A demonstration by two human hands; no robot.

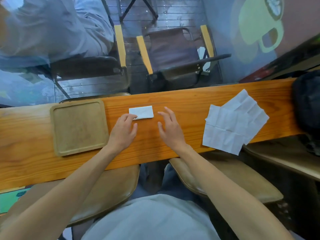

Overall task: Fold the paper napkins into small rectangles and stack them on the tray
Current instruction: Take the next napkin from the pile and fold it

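A white napkin folded into a small rectangle (142,112) lies flat on the wooden table. My left hand (123,131) rests just below it, with its fingertips touching the napkin's lower left corner. My right hand (170,129) hovers to the right of the napkin, fingers spread, holding nothing. The square wooden tray (57,129) sits to the left of my left hand with nothing on it. A loose pile of unfolded white napkins (233,123) lies at the right of the table, one corner hanging over the near edge.
The narrow orange wooden table (181,101) runs left to right. A dark bag (307,101) sits at its far right end. Beyond the table stand two folding chairs (171,54); a person in grey clothing sits in the left one. Brown stools are below the near edge.
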